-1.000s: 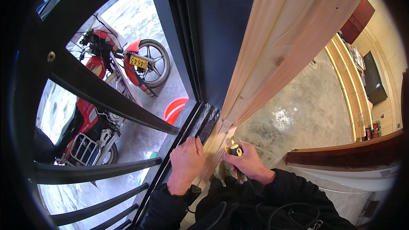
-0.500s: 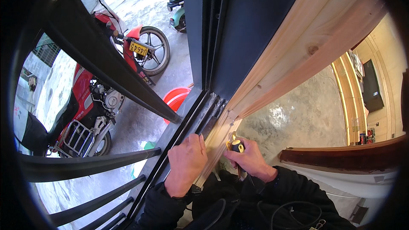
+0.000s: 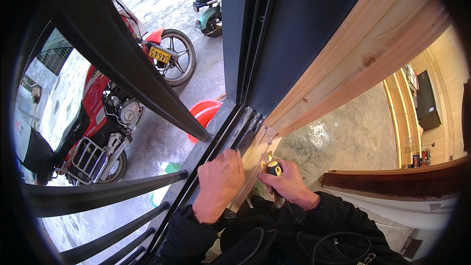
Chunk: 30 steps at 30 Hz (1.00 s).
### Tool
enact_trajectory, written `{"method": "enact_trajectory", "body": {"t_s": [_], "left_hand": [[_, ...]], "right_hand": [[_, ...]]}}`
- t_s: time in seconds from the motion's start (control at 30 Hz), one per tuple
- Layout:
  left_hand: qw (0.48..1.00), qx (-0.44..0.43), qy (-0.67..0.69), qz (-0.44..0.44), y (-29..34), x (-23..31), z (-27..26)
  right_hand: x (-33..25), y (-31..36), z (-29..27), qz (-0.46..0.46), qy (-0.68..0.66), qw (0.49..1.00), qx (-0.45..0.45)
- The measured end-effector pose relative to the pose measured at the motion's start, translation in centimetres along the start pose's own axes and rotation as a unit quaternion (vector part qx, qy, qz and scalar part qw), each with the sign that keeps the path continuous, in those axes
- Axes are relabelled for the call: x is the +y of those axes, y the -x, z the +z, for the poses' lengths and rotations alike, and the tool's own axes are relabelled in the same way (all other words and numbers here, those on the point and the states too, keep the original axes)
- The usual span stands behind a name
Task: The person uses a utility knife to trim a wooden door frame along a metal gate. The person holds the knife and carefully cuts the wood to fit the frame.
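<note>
My left hand (image 3: 220,179) is closed, back of the hand up, at the sill track (image 3: 234,132) of a dark metal frame. Just beyond its fingers a dark flat strip (image 3: 248,138) lies along the track; whatever the fingers grip is hidden. On the other side of the pale wooden board (image 3: 267,143), my right hand (image 3: 293,186) wraps round a black-and-yellow tool handle (image 3: 274,168). Something with bristles (image 3: 278,200) shows below that hand, partly covered. The tool's working end cannot be made out.
Dark metal bars (image 3: 103,194) cross the left side. Outside stand a red motorcycle (image 3: 100,103), a red basin (image 3: 205,113) and a green scooter (image 3: 211,18). A tall wooden post (image 3: 338,64) rises on the right, with a reddish-brown wooden edge (image 3: 392,182) nearer me.
My left hand has moved slightly right and forward along the track, still closed. The right hand keeps its hold on the tool, almost unmoved. The whole view has shifted a little.
</note>
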<state>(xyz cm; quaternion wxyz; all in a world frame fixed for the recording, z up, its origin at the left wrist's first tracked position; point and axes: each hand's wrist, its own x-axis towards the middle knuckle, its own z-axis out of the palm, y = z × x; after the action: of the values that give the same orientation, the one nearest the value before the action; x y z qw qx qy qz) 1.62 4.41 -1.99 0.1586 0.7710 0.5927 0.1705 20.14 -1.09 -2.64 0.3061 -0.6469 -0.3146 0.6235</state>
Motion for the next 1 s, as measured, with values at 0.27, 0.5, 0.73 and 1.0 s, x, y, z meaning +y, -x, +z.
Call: {"method": "enact_trajectory", "body": {"t_s": [0.27, 0.5, 0.73, 1.0], "left_hand": [[1.0, -0.012, 0.007, -0.01, 0.3, -0.2, -0.3], [1.0, -0.006, 0.026, -0.008, 0.4, -0.3, -0.2], [0.999, 0.014, 0.041, -0.015, 0.7, -1.7, -1.0], [0.996, 0.026, 0.085, -0.029, 1.7, -3.3, -4.1]], "right_hand": [[-0.6, 0.1, 0.1, -0.01, -0.001, 1.0, 0.0], [-0.3, -0.2, 0.2, -0.008, -0.002, 1.0, -0.008], [-0.8, -0.2, 0.4, -0.051, -0.04, 0.998, 0.014], [-2.2, 0.0, 1.9, -0.377, 0.311, 0.871, -0.051]]}}
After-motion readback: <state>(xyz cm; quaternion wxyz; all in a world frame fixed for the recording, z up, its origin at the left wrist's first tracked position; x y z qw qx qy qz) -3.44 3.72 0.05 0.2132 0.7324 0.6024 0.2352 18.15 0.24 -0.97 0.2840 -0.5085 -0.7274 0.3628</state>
